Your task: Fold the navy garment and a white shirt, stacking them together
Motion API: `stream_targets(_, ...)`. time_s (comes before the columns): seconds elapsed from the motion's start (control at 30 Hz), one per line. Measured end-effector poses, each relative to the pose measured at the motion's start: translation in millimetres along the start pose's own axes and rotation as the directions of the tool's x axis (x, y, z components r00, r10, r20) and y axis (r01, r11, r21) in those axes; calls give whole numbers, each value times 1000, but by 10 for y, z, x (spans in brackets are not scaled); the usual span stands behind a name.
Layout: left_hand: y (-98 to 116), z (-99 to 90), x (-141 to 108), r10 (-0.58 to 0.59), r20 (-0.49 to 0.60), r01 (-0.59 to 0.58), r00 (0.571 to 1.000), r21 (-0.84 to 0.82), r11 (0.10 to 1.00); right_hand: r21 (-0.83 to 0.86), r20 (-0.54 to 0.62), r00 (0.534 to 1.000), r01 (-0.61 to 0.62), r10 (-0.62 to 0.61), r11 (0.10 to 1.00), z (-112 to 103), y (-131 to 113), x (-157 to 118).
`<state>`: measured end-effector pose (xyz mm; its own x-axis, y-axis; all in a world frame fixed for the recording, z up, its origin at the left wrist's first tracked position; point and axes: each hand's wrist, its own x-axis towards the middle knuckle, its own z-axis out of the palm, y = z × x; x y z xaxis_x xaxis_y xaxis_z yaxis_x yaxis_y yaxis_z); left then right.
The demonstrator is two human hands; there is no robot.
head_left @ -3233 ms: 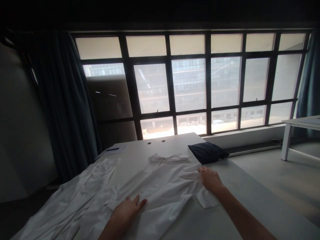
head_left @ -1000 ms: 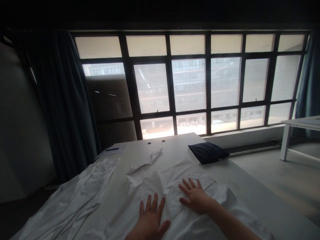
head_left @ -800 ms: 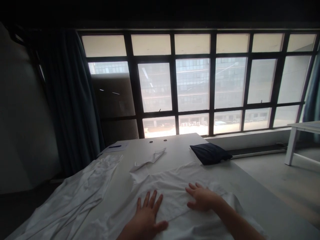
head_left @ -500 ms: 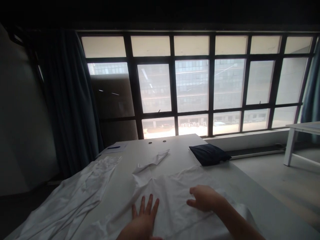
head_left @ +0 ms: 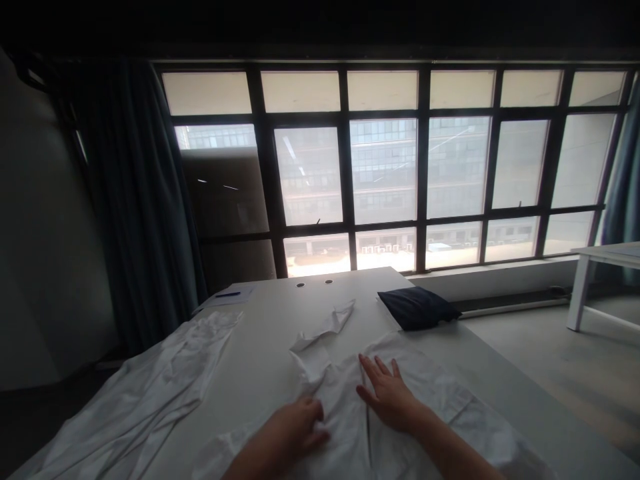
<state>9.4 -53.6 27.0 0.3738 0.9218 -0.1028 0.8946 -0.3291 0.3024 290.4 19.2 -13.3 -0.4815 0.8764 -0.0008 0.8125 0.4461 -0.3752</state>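
A white garment (head_left: 345,400) lies spread and wrinkled on the table in front of me, a narrow pointed strip of it reaching toward the window. My right hand (head_left: 390,397) rests flat on its right part, fingers stretched out, beside a dark lengthwise line in the cloth. On the left part, my left hand (head_left: 295,430) is curled, thumb and forefinger closing on the fabric; motion blurs it somewhat. Farther left, a second white garment (head_left: 165,380) lies in long folds and hangs over the table's edge.
A dark folded cloth (head_left: 417,308) lies near the table's right edge. Papers with a blue pen (head_left: 228,295) are at the far left corner. The white table (head_left: 270,307) has two round holes at its far end. Another white table (head_left: 583,287) stands at right.
The garment has shifted to the right, its far strip too. My right hand has gone from curled to flat and moved slightly left. My left hand has gone from spread to curled.
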Motion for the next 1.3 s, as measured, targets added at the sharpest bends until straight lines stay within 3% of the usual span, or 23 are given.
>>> stream_targets(0.1,-309,-202,35,-173,-206,179,963,13,984,-24,-26,999,-19,18,1000,11,49,24)
stream_targets(0.23,-673,-107,107,-318,-340,344,885,19,939,-47,-46,999,-29,27,998,47,47,35)
stream_targets(0.3,-765,-3,134,-338,-363,366,868,10,930,-56,-51,998,-24,21,998,57,46,37)
stream_targets(0.4,-802,106,163,-293,-370,316,881,2,949,-67,-67,998,-22,17,998,58,55,46)
stream_targets(0.53,-839,115,165,-280,-388,289,878,-37,957,-86,-77,994,-87,80,993,56,105,73)
stream_targets(0.63,-1003,40,111,-373,-414,364,830,-105,926,-122,-81,985,-159,150,980,64,166,89)
stream_targets(0.8,-1462,-148,-75,-521,-446,483,727,-206,851,-165,-73,979,-202,193,965,86,204,70)
stream_targets(0.9,-1631,-191,-147,-566,-442,515,696,-241,822,-175,-68,972,-235,226,956,85,187,29)
stream_targets(1.1,-1590,-97,-113,-580,-426,530,695,-241,813,-180,-61,974,-227,219,957,66,233,-152)
stream_targets(1.3,-1454,-28,-55,-516,-364,490,776,-169,855,-189,-90,988,-142,126,972,13,543,-373)
